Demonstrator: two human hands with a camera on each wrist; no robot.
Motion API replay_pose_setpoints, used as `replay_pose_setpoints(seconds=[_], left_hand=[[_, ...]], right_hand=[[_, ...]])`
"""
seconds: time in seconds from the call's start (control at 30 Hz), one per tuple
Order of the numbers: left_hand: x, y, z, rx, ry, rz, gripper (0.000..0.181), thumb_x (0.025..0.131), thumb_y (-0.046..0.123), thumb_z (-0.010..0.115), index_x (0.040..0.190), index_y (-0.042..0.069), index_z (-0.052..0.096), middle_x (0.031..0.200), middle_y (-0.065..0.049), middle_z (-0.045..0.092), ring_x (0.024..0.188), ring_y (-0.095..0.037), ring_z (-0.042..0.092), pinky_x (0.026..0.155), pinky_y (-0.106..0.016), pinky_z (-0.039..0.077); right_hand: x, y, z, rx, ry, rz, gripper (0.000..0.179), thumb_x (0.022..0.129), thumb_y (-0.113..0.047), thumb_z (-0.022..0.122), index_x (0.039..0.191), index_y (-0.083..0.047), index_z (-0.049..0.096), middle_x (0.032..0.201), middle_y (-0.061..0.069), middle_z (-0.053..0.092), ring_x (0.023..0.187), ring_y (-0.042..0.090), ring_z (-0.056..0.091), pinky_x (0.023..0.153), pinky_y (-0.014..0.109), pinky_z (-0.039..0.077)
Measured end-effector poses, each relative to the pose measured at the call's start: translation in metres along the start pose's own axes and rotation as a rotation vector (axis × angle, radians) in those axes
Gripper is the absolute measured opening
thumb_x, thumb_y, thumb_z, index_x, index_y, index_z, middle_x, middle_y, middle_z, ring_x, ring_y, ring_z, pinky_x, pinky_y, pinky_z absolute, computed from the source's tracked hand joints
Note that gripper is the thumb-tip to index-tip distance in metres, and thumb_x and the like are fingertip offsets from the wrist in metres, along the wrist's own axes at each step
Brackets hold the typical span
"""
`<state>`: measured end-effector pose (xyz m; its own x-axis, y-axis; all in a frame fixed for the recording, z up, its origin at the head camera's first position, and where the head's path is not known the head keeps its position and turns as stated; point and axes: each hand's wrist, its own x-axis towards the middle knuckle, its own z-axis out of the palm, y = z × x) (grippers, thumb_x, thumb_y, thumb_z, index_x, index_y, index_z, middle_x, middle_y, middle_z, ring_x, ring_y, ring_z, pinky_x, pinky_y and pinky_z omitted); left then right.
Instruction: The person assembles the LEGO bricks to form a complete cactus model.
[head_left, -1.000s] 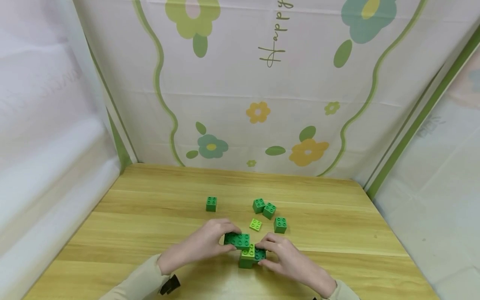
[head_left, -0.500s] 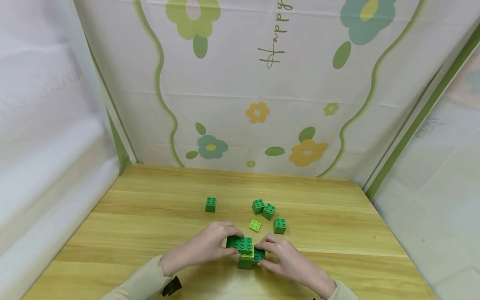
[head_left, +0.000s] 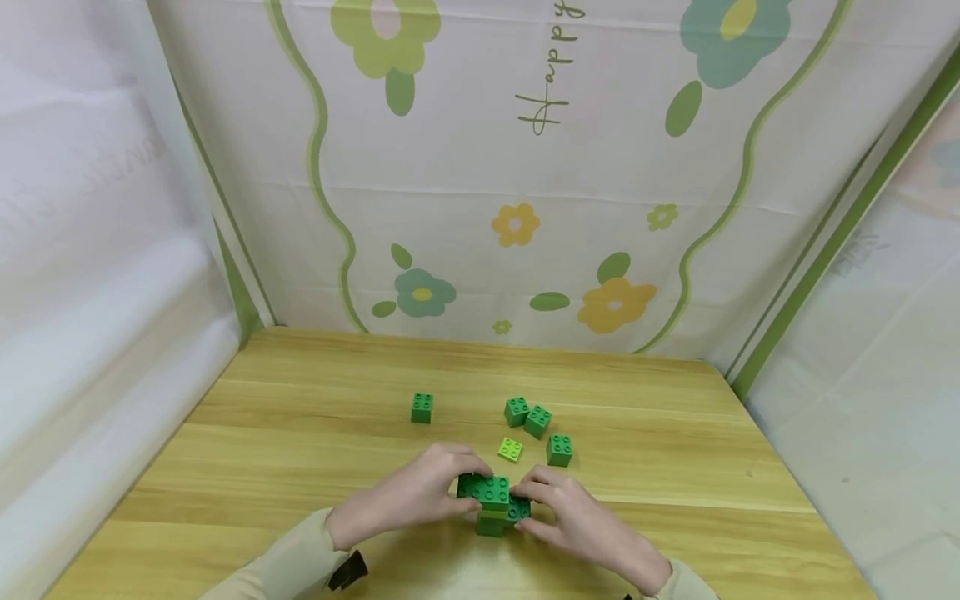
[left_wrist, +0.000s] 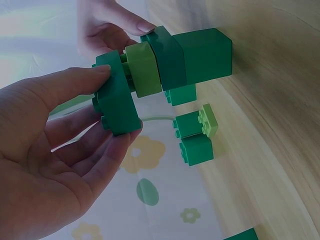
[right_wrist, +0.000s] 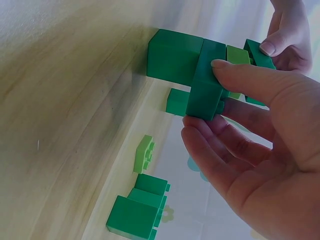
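My left hand (head_left: 422,492) grips a dark green toy building brick (left_wrist: 118,95), two studs by four, between thumb and fingers. That brick sits over a light green brick (left_wrist: 143,69), with the light green studs showing in a narrow gap in the left wrist view. Below come another long dark green brick (right_wrist: 206,80) and a green block (right_wrist: 175,57) at the base, standing on the table. My right hand (head_left: 573,517) pinches the long brick under the light green one by its overhanging end.
On the wooden table (head_left: 315,417) beyond the hands lie loose bricks: a green one (head_left: 422,407) to the left, two touching green ones (head_left: 527,416), a light green plate (head_left: 511,450) and a green one (head_left: 559,450). A flowered cloth (head_left: 450,167) hangs behind.
My left hand has moved right and slightly toward me with its green brick, which now covers the light green brick's top in the head view. The right hand has kept its hold.
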<state>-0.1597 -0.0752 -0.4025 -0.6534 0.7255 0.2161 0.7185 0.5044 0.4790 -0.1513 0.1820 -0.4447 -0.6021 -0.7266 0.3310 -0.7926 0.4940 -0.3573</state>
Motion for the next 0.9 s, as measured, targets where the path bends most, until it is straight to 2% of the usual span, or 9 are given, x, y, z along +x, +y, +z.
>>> replay_pose_setpoints(seconds=[0.5,0.9], left_hand=[[0.0009,0.0008,0.0014,-0.01,0.015,-0.014,0.029,0.081,0.011,0.078,0.109,0.008,0.073,0.104,-0.002,0.075,0.095,-0.004,0.066,0.08,-0.014,0.055],[0.0013,0.004,0.0037,0.009,0.018,-0.044,0.03,0.079,0.009,0.077,0.109,0.007,0.074,0.1,-0.002,0.073,0.089,-0.003,0.064,0.076,-0.009,0.053]], right_hand=[[0.0012,0.0012,-0.0002,0.021,-0.01,0.005,0.028,0.085,-0.015,0.077,0.111,-0.006,0.071,0.102,-0.001,0.066,0.092,0.004,0.062,0.074,0.019,0.058],[0.0003,0.0013,0.0002,0.023,-0.004,-0.017,0.027,0.086,-0.016,0.077,0.111,-0.007,0.07,0.102,-0.001,0.066,0.092,0.005,0.063,0.073,0.019,0.058]])
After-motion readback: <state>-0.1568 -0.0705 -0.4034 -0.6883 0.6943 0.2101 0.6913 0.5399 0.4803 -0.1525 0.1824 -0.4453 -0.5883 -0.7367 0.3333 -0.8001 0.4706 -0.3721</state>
